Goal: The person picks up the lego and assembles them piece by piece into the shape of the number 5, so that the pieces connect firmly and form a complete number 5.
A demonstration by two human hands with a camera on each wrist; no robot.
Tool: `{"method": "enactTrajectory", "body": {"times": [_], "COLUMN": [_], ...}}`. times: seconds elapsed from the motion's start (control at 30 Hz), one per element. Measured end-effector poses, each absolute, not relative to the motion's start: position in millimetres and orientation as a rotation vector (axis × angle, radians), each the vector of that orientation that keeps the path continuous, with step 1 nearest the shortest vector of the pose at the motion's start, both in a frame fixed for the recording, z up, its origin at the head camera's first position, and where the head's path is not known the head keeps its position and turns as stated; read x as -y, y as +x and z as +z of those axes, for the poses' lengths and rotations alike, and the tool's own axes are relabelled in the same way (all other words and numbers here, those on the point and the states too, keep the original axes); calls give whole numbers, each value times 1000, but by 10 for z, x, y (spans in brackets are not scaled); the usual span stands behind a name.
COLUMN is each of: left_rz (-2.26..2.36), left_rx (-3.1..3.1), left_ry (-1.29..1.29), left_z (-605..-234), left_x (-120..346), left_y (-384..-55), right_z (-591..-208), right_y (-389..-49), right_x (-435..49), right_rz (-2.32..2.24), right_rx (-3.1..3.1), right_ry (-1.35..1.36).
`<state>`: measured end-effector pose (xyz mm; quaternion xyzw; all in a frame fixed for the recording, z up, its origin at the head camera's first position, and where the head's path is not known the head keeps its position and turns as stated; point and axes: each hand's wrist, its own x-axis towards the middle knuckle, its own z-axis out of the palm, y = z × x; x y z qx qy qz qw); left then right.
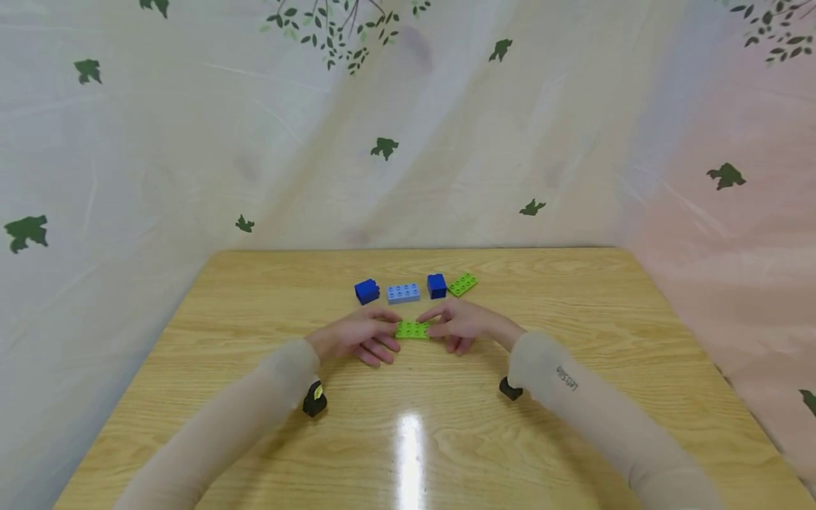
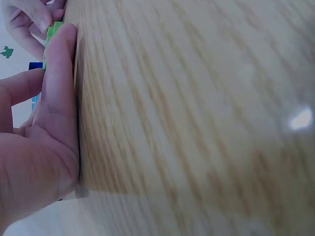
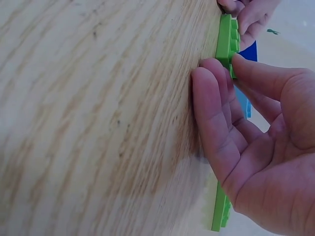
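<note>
A flat green toy brick (image 1: pixel 413 330) with studs on top lies on the table between two hands. The left hand (image 1: pixel 366 334) pinches the brick's left end, thumb and fingertips at its edge. At the other end, the right hand (image 1: pixel 464 324) grips the brick with thumb and fingers. In the right wrist view the thumb of the right hand (image 3: pixel 266 132) touches the near end of the green brick (image 3: pixel 227 42), with curled fingers beside it. The left wrist view shows the left hand (image 2: pixel 54 113) low along the tabletop, partly covering the green brick (image 2: pixel 50 37).
Behind the hands stand a dark blue brick (image 1: pixel 367 291), a light blue brick (image 1: pixel 404 293), another dark blue brick (image 1: pixel 436 286) and a second green brick (image 1: pixel 462 284). The wooden table (image 1: pixel 408 397) ends at a curtain (image 1: pixel 408 198) with leaf prints.
</note>
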<state>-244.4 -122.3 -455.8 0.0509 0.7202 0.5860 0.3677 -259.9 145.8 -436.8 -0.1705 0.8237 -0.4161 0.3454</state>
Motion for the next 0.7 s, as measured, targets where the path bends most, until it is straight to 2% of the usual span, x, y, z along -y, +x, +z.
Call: {"method": "enactTrajectory", "body": {"times": [0.37, 0.7], "left_rz": [1510, 1492], "left_rx": [-1984, -1970], "left_ry": [-1, 20], "left_z": [-4545, -4542], "left_x": [1172, 1157], "left_y": [-2383, -2372], "right_z": [-4414, -4434], "right_y": [-2582, -2571], "right_x": [-1404, -1454], "right_rz": [-1105, -1107], "right_rx": [-2162, -2194], "right_ry": [-485, -479]}}
